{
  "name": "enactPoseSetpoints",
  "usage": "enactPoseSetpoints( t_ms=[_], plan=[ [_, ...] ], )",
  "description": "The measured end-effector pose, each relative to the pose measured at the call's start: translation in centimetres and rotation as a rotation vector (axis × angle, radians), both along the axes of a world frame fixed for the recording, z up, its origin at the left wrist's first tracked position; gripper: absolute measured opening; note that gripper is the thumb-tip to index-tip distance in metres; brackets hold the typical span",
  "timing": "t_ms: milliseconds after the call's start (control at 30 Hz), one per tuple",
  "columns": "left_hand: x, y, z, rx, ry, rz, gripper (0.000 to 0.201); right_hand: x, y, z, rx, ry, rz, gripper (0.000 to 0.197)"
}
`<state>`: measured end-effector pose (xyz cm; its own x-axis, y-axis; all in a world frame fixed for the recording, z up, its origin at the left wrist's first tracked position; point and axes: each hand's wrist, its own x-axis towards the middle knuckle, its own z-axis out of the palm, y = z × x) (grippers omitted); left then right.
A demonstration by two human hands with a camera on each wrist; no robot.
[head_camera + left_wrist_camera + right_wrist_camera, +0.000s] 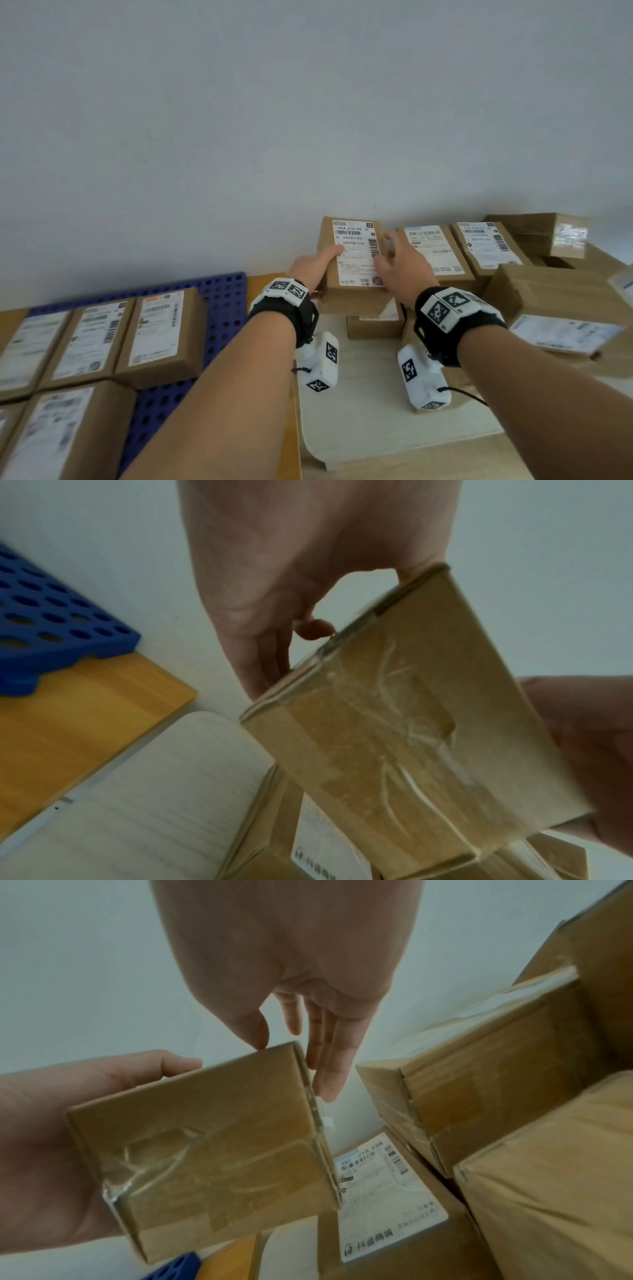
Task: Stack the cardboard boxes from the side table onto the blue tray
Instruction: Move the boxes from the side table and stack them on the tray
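In the head view, the left hand [313, 265] grips the left side of a labelled cardboard box [352, 260], thumb lying on the white label, and holds it raised above the other boxes on the pale side surface [370, 421]. The right hand [399, 263] is at the box's right edge with its fingers spread and straight, not closed around it. More cardboard boxes [435, 251] lie in a row and in piles to the right, against the wall. To the left, the blue tray [224, 308], perforated with round holes, rests on an orange wooden surface [265, 284] and carries several labelled boxes [161, 337] laid flat side by side. In the left wrist view, the left hand [308, 561] holds the box [404, 723] by its edge, fingers [263, 656] running down one side and the taped underside facing the camera; the right hand [589, 739] shows at the far side of the box. A corner of the blue tray [51, 615] sits on the orange surface [85, 718], which adjoins the pale surface [154, 804]. In the right wrist view, the right hand [291, 961] hangs open, its thumb tip at the top corner of the box [205, 1142] and its straight fingers [329, 1069] just beside the box's edge, while the left hand [51, 1150] grips the opposite side. Stacked boxes [496, 1083] stand to the right, and a labelled one [387, 1199] lies below.
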<state>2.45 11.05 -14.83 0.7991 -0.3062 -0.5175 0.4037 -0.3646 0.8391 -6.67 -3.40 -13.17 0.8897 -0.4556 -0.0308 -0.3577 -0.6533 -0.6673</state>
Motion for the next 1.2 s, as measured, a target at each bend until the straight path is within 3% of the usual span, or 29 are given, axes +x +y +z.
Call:
enactPoseSetpoints(
  t_ms=[67,167,300,600,800,967,1100,1200],
  plan=[
    [-1.3,1.0,0.4,-0.011,-0.027,0.014,0.079,-1.5,0.6,0.4,0.042,-0.018,0.001,0.047],
    [-3.3,2.4,0.7,-0.026,-0.056,0.011,0.062,-4.0,1.7,0.8,0.086,-0.013,-0.008,0.052],
    [-6.7,4.5,1.2,-0.029,-0.07,-0.023,0.061,-7.4,3.5,1.2,0.138,0.009,-0.022,0.053],
    [-13.5,10.8,3.4,-0.122,-0.045,-0.04,0.025,-12.2,8.9,1.3,0.381,0.081,0.016,0.05],
    [-15.4,15.1,4.5,-0.118,0.03,0.003,0.03,-13.1,12.5,2.2,0.65,0.102,-0.003,0.048],
    [-14.9,18.9,4.6,-0.132,0.07,0.028,0.03,-12.4,15.4,2.3,0.695,0.139,0.008,0.06],
    [-13.7,22.8,4.0,-0.1,0.111,-0.001,0.052,-11.4,19.2,2.0,0.715,0.176,0.048,0.053],
    [-12.3,26.1,3.6,-0.06,0.128,-0.015,0.032,-10.4,22.1,1.6,0.724,0.201,0.05,0.049]
  ],
)
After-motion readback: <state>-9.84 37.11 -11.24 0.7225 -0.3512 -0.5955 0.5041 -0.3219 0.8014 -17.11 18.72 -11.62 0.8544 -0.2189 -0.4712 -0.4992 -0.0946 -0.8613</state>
